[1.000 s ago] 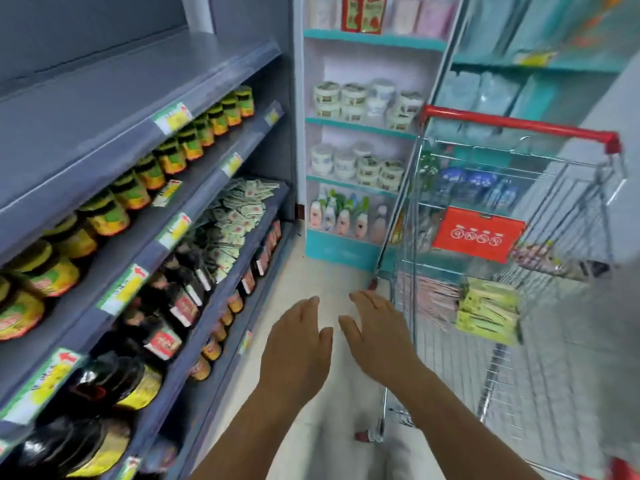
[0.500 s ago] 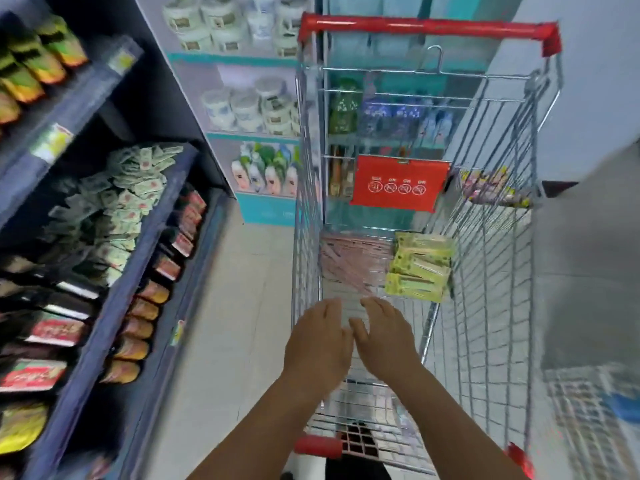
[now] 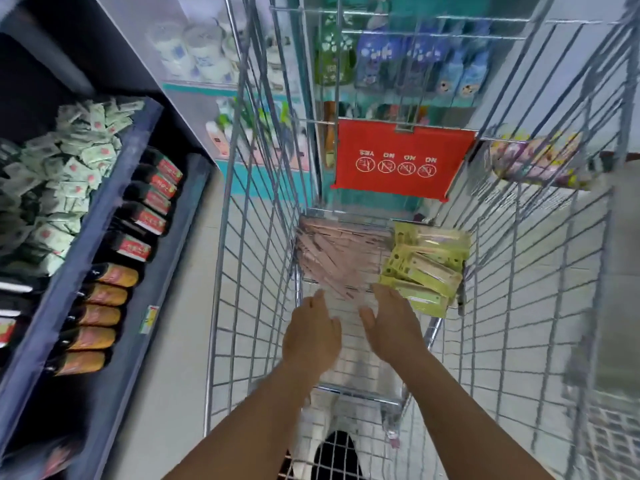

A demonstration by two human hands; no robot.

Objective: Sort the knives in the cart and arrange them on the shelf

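Now that view has swung from shelf down into cart (image 3: 249,271), I see left hand (image 3: 311,336), right hand (image 3: 393,327) spread, empty, nearing pink packs (image 3: 337,258), green packs (image 3: 427,268). Pickup next.

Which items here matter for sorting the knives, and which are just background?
Job: cart; pink packets and yellow-green packets in it; left hand; right hand.
Background: bottles; sachets; red sign.

bare forearms, no sleeves visible
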